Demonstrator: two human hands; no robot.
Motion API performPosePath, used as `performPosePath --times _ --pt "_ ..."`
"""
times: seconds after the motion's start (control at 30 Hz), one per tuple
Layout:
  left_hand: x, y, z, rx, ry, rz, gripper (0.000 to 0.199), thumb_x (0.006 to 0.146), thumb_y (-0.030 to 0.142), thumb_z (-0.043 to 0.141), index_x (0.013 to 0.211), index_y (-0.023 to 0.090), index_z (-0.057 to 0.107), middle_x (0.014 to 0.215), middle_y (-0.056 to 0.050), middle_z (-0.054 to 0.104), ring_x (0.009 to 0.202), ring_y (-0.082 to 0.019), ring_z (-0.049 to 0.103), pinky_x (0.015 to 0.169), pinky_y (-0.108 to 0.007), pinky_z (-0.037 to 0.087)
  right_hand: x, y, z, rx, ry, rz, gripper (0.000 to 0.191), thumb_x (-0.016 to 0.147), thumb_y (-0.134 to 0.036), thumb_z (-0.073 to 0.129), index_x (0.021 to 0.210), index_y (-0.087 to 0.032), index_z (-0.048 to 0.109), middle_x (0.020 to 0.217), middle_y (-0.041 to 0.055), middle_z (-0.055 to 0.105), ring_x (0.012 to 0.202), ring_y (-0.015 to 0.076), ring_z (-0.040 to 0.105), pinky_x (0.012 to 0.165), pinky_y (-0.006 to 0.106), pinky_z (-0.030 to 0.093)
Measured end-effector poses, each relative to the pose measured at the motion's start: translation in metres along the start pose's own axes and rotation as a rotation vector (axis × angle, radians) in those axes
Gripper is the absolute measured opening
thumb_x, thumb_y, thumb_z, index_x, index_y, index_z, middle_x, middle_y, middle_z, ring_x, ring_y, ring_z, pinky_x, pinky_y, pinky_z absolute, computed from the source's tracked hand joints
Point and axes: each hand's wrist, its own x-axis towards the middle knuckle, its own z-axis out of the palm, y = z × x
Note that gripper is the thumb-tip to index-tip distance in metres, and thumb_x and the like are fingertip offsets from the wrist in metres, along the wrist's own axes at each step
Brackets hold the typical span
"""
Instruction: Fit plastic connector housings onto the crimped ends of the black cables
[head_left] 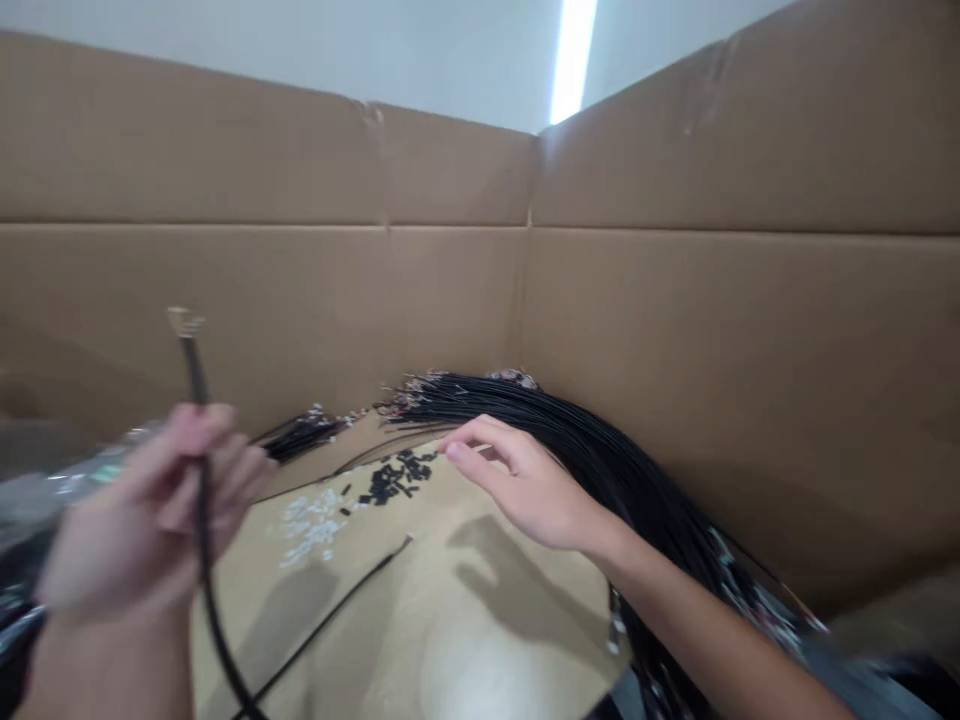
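Note:
My left hand (165,500) is closed on a black cable (202,520), holding it upright near its end. Light-coloured tips (184,322) at the cable's top are blurred. Lower down, the cable bends out of the bottom of the view. My right hand (525,480) hovers over the tabletop with thumb and forefinger stretched left, beside a pile of short black tube-like pieces (390,478). Its shadow shows the fingers apart, and nothing is visible in them. Small white pieces (311,522) lie scattered to the left of the black ones. Another black cable end (375,570) rests on the tabletop (480,630).
A thick bundle of black cables (600,440) curves along the right side, under my right forearm. A smaller cable bunch (300,437) lies at the back left. Tall cardboard walls (262,290) enclose the back and right. Clear plastic wrapping (75,485) sits at the left.

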Motion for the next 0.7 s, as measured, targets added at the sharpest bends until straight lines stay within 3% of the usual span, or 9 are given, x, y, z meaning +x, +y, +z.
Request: performPosePath --times 0.07,0.13,0.17,0.27,0.37,0.43,0.5,0.6,0.7 --pt "-0.006 0.0 0.0 0.098 -0.185 0.026 0.04 0.108 0.044 0.054 0.077 0.02 0.055 0.039 0.01 0.035 0.049 -0.006 0.031 0.06 -0.018 0.029 0.034 -0.016 0.029 0.207 -0.035 -0.082 0.029 0.112 -0.05 0.062 0.112 -0.024 0.074 0.122 0.0055 0.077 0.119 0.0226 0.07 0.11 0.039 0.051" --pt "-0.01 -0.003 0.003 0.292 -0.403 0.068 0.048 0.103 0.063 0.063 0.082 0.019 0.065 0.045 0.01 0.042 0.046 -0.007 0.031 0.053 -0.02 0.028 0.064 -0.024 0.058 0.42 -0.071 -0.097 0.038 0.11 -0.058 0.062 0.115 -0.022 0.073 0.126 0.009 0.078 0.124 0.024 0.07 0.113 0.041 0.051" --pt "-0.012 -0.005 0.005 0.33 -0.439 0.068 0.053 0.1 0.069 0.066 0.081 0.019 0.067 0.046 0.009 0.044 0.044 -0.007 0.033 0.051 -0.022 0.028 0.077 -0.026 0.071 0.526 -0.093 -0.083 0.044 0.109 -0.062 0.06 0.114 -0.02 0.072 0.125 0.0114 0.078 0.121 0.0248 0.072 0.11 0.042 0.054" --pt "-0.012 -0.011 0.012 0.495 -0.523 0.047 0.055 0.107 0.069 0.054 0.084 0.02 0.065 0.051 0.006 0.05 0.05 -0.012 0.043 0.055 -0.026 0.036 0.103 -0.025 0.101 0.807 -0.149 -0.039 0.051 0.11 -0.065 0.049 0.118 -0.019 0.068 0.118 0.0134 0.078 0.102 0.0222 0.076 0.089 0.038 0.061" --pt "-0.006 -0.017 0.009 0.624 -0.622 -0.021 0.051 0.111 0.066 0.046 0.087 0.022 0.058 0.055 0.004 0.056 0.052 -0.014 0.049 0.058 -0.027 0.041 0.114 -0.019 0.114 0.997 -0.111 -0.022 0.038 0.108 -0.057 0.056 0.118 -0.022 0.066 0.092 0.0018 0.067 0.066 0.0122 0.056 0.059 0.025 0.046" --pt "0.0 -0.022 0.0 0.654 -0.661 -0.07 0.05 0.109 0.067 0.046 0.091 0.022 0.058 0.058 0.003 0.061 0.053 -0.015 0.054 0.058 -0.027 0.045 0.116 -0.014 0.116 1.067 -0.081 -0.022 0.031 0.104 -0.052 0.067 0.112 -0.022 0.067 0.075 -0.0056 0.047 0.055 0.01 0.032 0.051 0.024 0.031" --pt "0.009 -0.03 -0.011 0.695 -0.681 -0.117 0.05 0.109 0.067 0.045 0.097 0.022 0.062 0.065 0.001 0.068 0.057 -0.017 0.06 0.06 -0.028 0.05 0.117 -0.009 0.113 1.094 -0.081 -0.027 0.03 0.101 -0.048 0.074 0.107 -0.02 0.069 0.07 -0.008 0.036 0.055 0.0096 0.022 0.05 0.025 0.023" --pt "0.028 -0.051 -0.027 0.845 -0.625 -0.176 0.049 0.114 0.06 0.042 0.103 0.019 0.067 0.074 -0.002 0.072 0.062 -0.018 0.065 0.066 -0.031 0.055 0.119 -0.002 0.106 1.076 -0.101 -0.023 0.031 0.098 -0.047 0.082 0.099 -0.018 0.071 0.068 -0.0081 0.04 0.054 0.0082 0.02 0.05 0.026 0.017" --pt "0.05 -0.084 -0.035 1.066 -0.476 -0.209 0.033 0.112 0.044 0.062 0.099 0.016 0.071 0.084 -0.003 0.073 0.077 -0.02 0.071 0.08 -0.037 0.06 0.12 0.003 0.097 1.045 -0.12 -0.022 0.034 0.096 -0.048 0.087 0.097 -0.018 0.072 0.066 -0.0075 0.047 0.053 0.0074 0.023 0.051 0.026 0.016"
